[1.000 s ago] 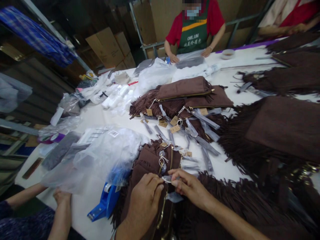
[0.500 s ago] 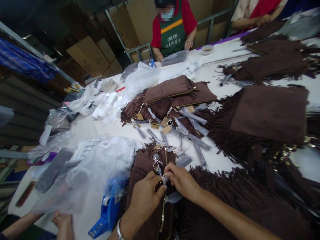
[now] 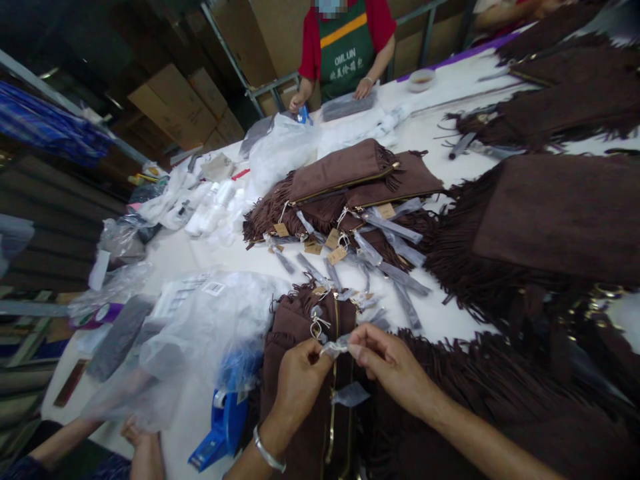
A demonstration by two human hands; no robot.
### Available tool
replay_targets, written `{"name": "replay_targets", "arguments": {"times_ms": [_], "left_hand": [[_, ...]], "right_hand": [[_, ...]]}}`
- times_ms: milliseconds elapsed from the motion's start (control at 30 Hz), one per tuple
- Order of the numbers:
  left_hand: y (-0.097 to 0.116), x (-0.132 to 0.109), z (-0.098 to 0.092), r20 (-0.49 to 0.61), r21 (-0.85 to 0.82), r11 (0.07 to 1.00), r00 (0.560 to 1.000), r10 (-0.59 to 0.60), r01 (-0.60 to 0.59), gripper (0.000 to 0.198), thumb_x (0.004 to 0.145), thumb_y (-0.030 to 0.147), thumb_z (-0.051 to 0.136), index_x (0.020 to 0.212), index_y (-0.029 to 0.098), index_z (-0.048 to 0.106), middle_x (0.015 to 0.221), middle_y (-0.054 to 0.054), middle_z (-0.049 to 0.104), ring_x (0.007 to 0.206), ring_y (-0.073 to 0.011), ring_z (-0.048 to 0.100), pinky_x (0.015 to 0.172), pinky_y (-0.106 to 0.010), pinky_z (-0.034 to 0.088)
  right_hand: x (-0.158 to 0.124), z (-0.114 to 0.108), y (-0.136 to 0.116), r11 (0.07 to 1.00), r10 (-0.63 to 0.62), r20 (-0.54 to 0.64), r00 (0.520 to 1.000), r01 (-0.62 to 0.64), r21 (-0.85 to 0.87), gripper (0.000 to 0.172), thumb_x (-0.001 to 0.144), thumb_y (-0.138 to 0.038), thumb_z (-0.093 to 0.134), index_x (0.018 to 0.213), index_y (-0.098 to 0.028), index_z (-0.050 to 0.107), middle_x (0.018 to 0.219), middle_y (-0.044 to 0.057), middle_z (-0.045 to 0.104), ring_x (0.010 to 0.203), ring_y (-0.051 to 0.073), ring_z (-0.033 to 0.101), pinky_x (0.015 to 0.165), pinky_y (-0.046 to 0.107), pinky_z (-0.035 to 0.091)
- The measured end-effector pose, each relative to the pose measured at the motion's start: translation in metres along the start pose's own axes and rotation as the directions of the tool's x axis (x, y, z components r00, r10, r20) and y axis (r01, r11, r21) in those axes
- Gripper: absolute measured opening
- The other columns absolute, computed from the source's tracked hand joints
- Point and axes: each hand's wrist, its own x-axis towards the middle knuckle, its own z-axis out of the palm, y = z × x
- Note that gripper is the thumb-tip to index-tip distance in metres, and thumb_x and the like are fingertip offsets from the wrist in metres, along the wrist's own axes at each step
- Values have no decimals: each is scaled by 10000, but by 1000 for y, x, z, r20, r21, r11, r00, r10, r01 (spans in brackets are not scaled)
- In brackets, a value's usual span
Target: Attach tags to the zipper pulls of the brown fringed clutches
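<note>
My left hand (image 3: 301, 381) pinches one end of a small twisted piece of clear plastic wrap (image 3: 337, 347). The other end is between the fingertips of my right hand (image 3: 387, 360). Under both hands lies a dark brown fringed pouch (image 3: 287, 333) with a gold zipper (image 3: 331, 427). A white string loop (image 3: 317, 323) rests on the pouch just beyond my left fingers. Below the wrap, a translucent plastic flap (image 3: 351, 395) sticks out by the zipper. What the wrap encloses, if anything, I cannot make out.
A blue tape dispenser (image 3: 220, 427) and plastic bags (image 3: 200, 333) lie left. Brown pouches (image 3: 345, 170) with tags are heaped ahead; more fringed brown bags (image 3: 555, 213) lie right. A co-worker's hands (image 3: 136, 433) handle plastic at lower left. Another person (image 3: 345, 60) works across the table.
My hands have drawn apart slightly, the plastic wrap now stretched between them. The person across the table has moved one hand to a blue dispenser. The view has shifted a little.
</note>
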Motion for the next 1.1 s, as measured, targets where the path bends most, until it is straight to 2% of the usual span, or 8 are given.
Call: {"name": "replay_targets", "arguments": {"times_ms": [133, 233, 300, 433, 600, 767, 1100], "left_hand": [[-3, 4, -1, 53, -261, 955, 989, -134, 144, 234, 749, 335, 648, 618, 147, 600, 574, 38, 474, 559, -99, 389, 542, -221, 282], [-4, 6, -4, 139, -365, 882, 954, -266, 299, 252, 700, 375, 692, 645, 143, 607, 501, 71, 364, 454, -62, 252, 456, -216, 165], [-6, 6, -7, 197, -437, 827, 934, -296, 354, 295, 677, 415, 718, 662, 147, 597, 484, 89, 312, 424, -49, 191, 435, -219, 106], [-10, 2, -14, 249, -550, 758, 935, -252, 351, 261, 717, 375, 714, 696, 145, 594, 508, 95, 308, 420, -33, 161, 422, -205, 104], [-15, -1, -18, 274, -584, 727, 931, -242, 361, 221, 738, 343, 708, 751, 136, 630, 520, 94, 323, 406, -19, 158, 418, -202, 100], [-17, 0, -17, 277, -620, 696, 931, -238, 362, 203, 742, 317, 703, 750, 129, 628, 525, 91, 329, 398, -10, 171, 415, -200, 98], [-18, -1, -17, 281, -637, 681, 931, -232, 362, 191, 752, 306, 689, 738, 136, 606, 526, 90, 333, 406, -15, 175, 426, -206, 111]], "right_hand": [[-10, 3, 17, 996, 79, 34, 996, -77, -52, 166, 868, -320, 562, 788, -175, 580, 632, -47, 481, 602, 95, 419, 552, 208, 307], [-6, 15, 33, 980, 183, 41, 982, -185, 67, 216, 811, -369, 626, 775, -160, 591, 595, -55, 455, 553, 82, 377, 521, 207, 277], [0, 22, 38, 950, 245, 59, 968, -252, 184, 294, 751, -430, 679, 746, -152, 585, 573, -62, 435, 515, 68, 340, 494, 204, 250], [11, 28, 35, 901, 304, 106, 947, -321, 291, 379, 694, -505, 716, 766, -143, 630, 545, -71, 412, 456, 43, 266, 443, 197, 190], [15, 28, 35, 874, 336, 114, 935, -355, 333, 430, 654, -535, 744, 803, -141, 663, 514, -83, 387, 429, 30, 213, 402, 190, 140], [14, 31, 43, 831, 387, 114, 915, -400, 386, 454, 624, -555, 763, 774, -143, 648, 518, -85, 380, 422, 26, 214, 383, 185, 137], [12, 39, 41, 829, 403, 106, 909, -412, 380, 449, 619, -552, 761, 770, -137, 677, 510, -69, 414, 413, 26, 253, 387, 177, 160]]}}
